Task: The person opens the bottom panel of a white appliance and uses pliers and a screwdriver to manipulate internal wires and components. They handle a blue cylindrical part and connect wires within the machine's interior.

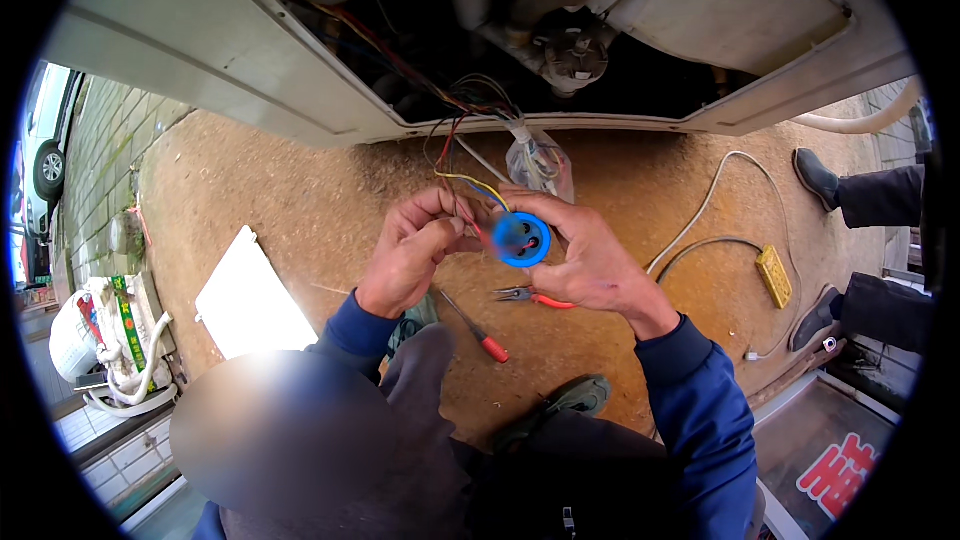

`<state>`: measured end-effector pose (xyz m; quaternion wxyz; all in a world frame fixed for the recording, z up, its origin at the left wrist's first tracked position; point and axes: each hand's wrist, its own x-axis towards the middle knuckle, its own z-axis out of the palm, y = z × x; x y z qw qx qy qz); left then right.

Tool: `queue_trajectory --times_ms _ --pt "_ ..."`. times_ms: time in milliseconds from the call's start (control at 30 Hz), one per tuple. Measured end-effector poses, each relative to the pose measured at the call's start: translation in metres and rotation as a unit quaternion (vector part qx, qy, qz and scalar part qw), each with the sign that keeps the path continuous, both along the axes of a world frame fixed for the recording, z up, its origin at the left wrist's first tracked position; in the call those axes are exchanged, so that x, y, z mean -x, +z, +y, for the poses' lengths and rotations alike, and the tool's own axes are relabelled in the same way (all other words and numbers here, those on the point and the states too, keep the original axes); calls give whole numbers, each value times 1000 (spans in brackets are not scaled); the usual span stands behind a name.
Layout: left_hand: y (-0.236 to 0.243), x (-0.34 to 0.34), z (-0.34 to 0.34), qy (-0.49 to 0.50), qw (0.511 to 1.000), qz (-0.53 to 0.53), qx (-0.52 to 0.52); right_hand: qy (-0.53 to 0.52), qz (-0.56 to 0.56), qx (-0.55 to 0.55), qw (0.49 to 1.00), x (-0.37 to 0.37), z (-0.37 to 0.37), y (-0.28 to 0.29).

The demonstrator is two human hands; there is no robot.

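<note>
In my right hand (590, 255) is a blue round part (534, 238) with dark holes in its face; part of it is blurred. My left hand (420, 240) is closed, with thumb and fingers pinching a thin red wire (474, 227) just beside that part. Yellow and blue wires (470, 180) run down to my hands from a bundle at the opening of a white machine (330, 125). A clear plastic bag (540, 162) with wires inside hangs just behind my right hand. Red-handled pliers (550, 301) lie on the ground below my right hand, partly under it.
A red-handled screwdriver (490, 345) lies near my knee. On the left rests a white panel (250, 300). A yellow power strip (773, 277) with cables lies to the right, near another person's shoes (816, 180). A pump-like part (575, 58) sits inside the opening.
</note>
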<state>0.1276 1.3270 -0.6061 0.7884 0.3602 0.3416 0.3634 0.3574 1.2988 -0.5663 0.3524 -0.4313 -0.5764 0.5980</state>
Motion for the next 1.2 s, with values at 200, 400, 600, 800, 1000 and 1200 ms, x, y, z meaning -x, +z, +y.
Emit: queue_trajectory --times_ms 200,400,600,800,1000,1200 --pt "-2 0 -4 -7 1000 1 -7 13 26 23 999 -4 1 -4" --pt "-8 1 -4 -25 999 -14 -41 20 18 8 1000 -5 1 0" --pt "14 -18 -12 -67 973 91 -201 30 18 3 999 -11 3 28" --pt "8 -32 -9 -98 895 222 -375 57 -52 -94 993 -10 2 41" --pt "9 -32 -11 27 851 290 -437 1 -20 -79 997 -6 -2 49" --pt "28 -35 -9 83 825 317 -460 -35 1 -54 998 -10 2 53"
